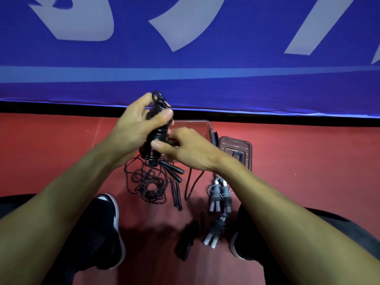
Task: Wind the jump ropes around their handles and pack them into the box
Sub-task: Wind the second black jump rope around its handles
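My left hand (136,124) grips a black jump rope (157,134) whose cord is coiled around its handles, held upright above the floor. My right hand (185,150) pinches the cord low on the same bundle. A clear plastic box (202,125) lies on the red floor behind my hands, mostly hidden by them. Its lid (236,149) rests to the right of it. Below my hands lies a tangled black rope (147,184) with loose black handles (174,171). Two wound grey ropes (221,195) (216,229) and a wound black rope (188,239) lie nearer to me.
A blue banner with white lettering (185,58) stands along the far side of the red floor (61,151). My black-and-white shoes (109,229) (239,247) flank the ropes on the left and right.
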Demonstrator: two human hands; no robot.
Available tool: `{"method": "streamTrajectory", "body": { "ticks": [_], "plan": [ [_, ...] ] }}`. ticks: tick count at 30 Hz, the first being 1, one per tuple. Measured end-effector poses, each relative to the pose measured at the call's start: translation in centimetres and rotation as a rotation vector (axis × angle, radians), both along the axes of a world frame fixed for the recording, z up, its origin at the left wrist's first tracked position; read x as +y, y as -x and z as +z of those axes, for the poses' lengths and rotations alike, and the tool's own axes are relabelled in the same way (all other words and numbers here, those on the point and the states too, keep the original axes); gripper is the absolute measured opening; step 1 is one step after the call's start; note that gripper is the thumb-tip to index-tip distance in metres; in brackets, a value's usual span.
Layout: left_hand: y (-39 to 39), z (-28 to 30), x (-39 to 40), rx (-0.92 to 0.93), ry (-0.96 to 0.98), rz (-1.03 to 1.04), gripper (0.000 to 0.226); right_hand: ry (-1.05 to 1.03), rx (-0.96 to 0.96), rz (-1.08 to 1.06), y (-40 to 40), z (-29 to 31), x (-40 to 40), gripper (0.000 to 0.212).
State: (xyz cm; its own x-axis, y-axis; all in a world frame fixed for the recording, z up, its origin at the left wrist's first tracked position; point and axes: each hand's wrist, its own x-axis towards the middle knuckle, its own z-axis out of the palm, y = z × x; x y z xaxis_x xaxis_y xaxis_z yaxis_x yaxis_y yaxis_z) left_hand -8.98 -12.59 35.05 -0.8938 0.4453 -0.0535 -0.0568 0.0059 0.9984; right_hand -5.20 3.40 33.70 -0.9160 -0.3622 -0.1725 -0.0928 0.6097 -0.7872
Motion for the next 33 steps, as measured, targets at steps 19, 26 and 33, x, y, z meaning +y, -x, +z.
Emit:
{"method": "streamTrajectory", "body": {
  "ticks": [19,26,33],
  "plan": [
    [0.3,0.1,-0.5,-0.074,-0.085,-0.105,0.04,0.143,0.002,0.004,0.5,-0.8,0.4,0.026],
    [0.7,-0.1,-0.4,0.001,-0.031,0.132,0.043,0.124,-0.025,-0.027,0.3,0.0,0.4,0.063],
    [0.4,-0.4,0.0,0.058,0.045,0.206,0.03,0.069,0.029,0.0,0.0,0.0,0.0,0.057]
  ]
}}
